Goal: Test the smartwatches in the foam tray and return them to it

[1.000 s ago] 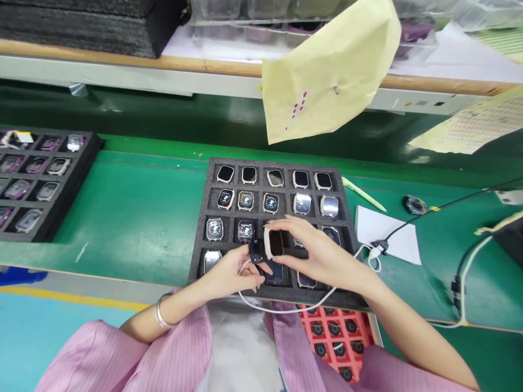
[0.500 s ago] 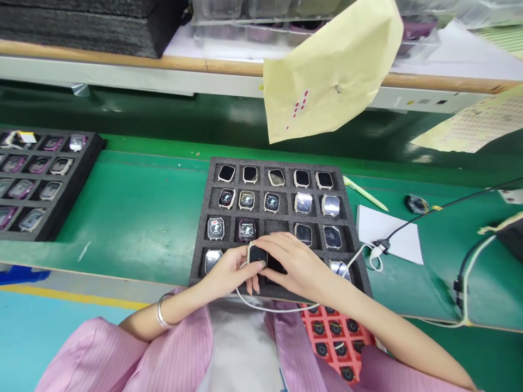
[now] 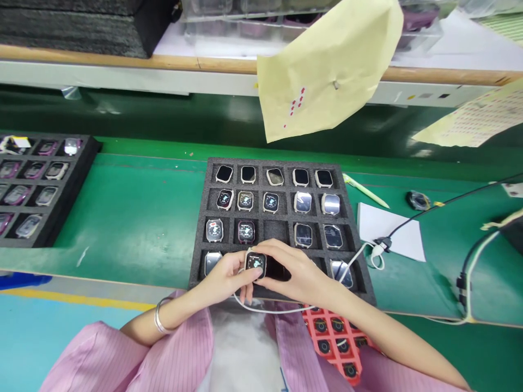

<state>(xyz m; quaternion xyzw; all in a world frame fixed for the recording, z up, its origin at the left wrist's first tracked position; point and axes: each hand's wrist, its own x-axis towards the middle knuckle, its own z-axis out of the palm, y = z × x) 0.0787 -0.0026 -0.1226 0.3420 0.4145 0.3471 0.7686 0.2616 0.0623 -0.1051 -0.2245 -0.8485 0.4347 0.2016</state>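
A smartwatch body (image 3: 255,263) without a strap is held between both hands over the front of a black foam tray (image 3: 281,163); its screen is lit with a watch face. My left hand (image 3: 229,276) grips it from the left, thumb on the lower screen. From the right, my right hand (image 3: 296,268) pinches its edges with fingers and thumb. A white cable (image 3: 269,311) loops below the hands, and its end at the watch is hidden. Several other watch bodies sit in the tray's compartments, some lit, such as the watch (image 3: 246,231) with the purple case.
Another foam tray (image 3: 87,163) of watch cases lies at left. On the right are a green pen (image 3: 368,191), white paper (image 3: 392,231), a loose watch part (image 3: 417,200) and cables. A red tray (image 3: 339,348) of round parts is below the bench edge. Yellow paper (image 3: 327,81) hangs overhead.
The screen of the held watch has gone from dark to showing a watch face. Both hands have moved slightly down with it, still gripping it.
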